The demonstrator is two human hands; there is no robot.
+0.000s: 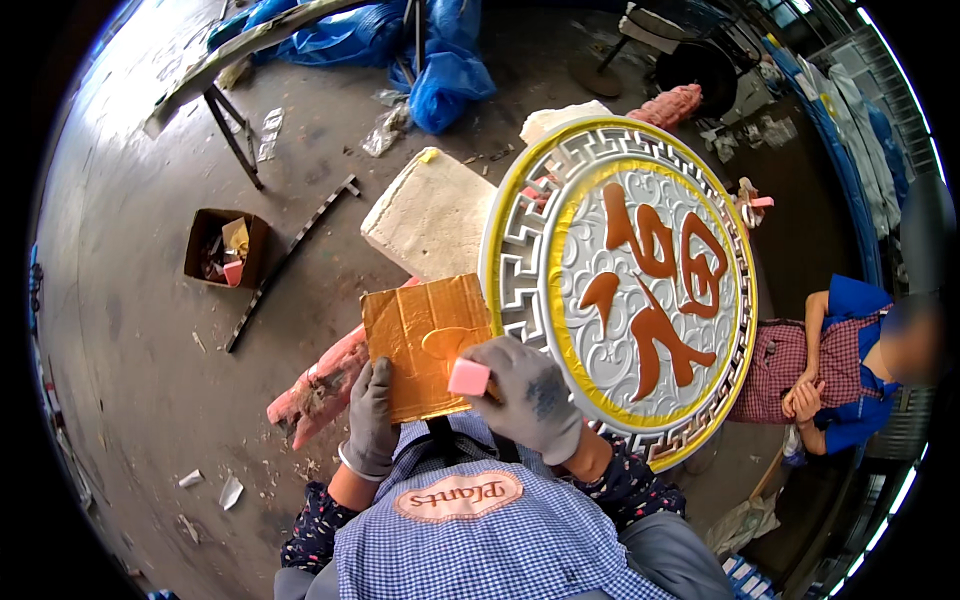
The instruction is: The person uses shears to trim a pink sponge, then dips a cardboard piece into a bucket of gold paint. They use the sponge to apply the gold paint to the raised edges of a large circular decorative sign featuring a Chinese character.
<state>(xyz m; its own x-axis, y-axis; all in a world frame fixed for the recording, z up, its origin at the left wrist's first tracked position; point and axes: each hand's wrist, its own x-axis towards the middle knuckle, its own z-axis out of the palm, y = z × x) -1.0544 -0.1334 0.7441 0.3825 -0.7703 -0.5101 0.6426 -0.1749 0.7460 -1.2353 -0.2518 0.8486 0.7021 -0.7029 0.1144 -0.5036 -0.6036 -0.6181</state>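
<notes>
My gloved left hand (373, 415) grips the left edge of a flat square board (400, 335) coated in orange-gold paint, thumb on top. In my gloved right hand (528, 395) is a small pink sponge block (468, 378), pinched over the board's right side next to a wet-looking smear of paint. Just to the right stands a large round carved panel (590, 270), tilted, with a yellow rim, a silver-grey pierced border and swirled ground. Raised brown-orange characters (660, 340) cover its middle. My right hand is near the panel's lower left edge but seems apart from it.
A white foam block (430, 215) and pink wrapped rolls (325, 385) lie by the panel. A cardboard box of scraps (225, 248) and a dark bar (290, 265) are on the floor. Blue sheeting (440, 85) lies beyond. A person (830, 370) sits at right, hands together.
</notes>
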